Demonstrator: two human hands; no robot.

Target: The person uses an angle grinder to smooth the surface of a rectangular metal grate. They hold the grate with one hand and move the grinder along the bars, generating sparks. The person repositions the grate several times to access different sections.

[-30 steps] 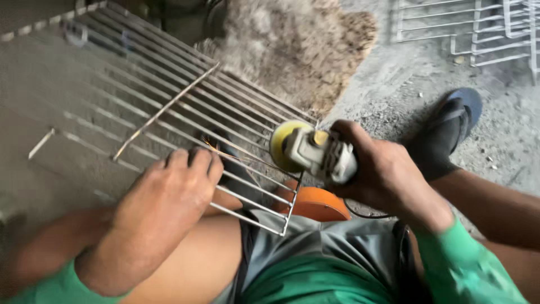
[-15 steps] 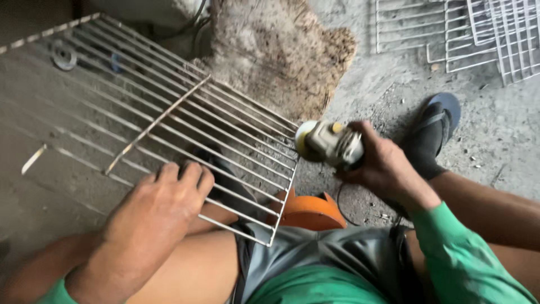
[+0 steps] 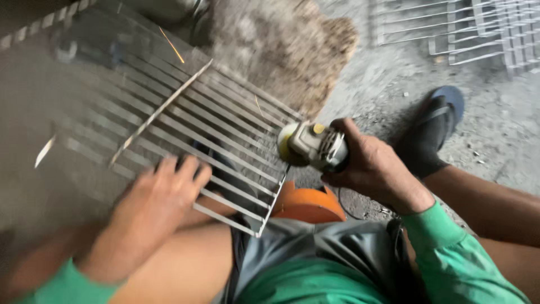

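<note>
Much of the view is smeared by motion. The far left part of the metal wire rack (image 3: 185, 141) blurs into grey streaks, and its upper left corner runs out of the picture. The left hand (image 3: 154, 211) is soft-edged too, so its fingertips are hard to separate from the bars beneath them. The near side of the rack lies over the person's bare thigh, which hides whatever is below it. An orange object (image 3: 306, 205) shows only in part just beyond the rack's near right corner, cut off by the rack and the grey shorts, and its kind cannot be told.

The left hand rests flat on the near edge of the rack, palm down, fingers spread a little and laid across the bars rather than curled round them. The right hand (image 3: 374, 166) is wrapped tightly round the body of a small angle grinder (image 3: 312, 146), fingers closed over the grey housing. The grinder sits at the rack's right edge, its yellowish disc against the end of the frame. A few thin orange sparks streak above the rack toward its far side.

To the right of the rack, beyond the grinder, a foot in a blue sandal (image 3: 436, 126) rests on the gritty concrete floor (image 3: 506, 129). Farther right and beyond, more wire racks (image 3: 472, 28) lie on the floor, cut off by the top edge. Beyond the rack's far right side sits a rough brownish patch (image 3: 287, 45), too blurred to identify.
</note>
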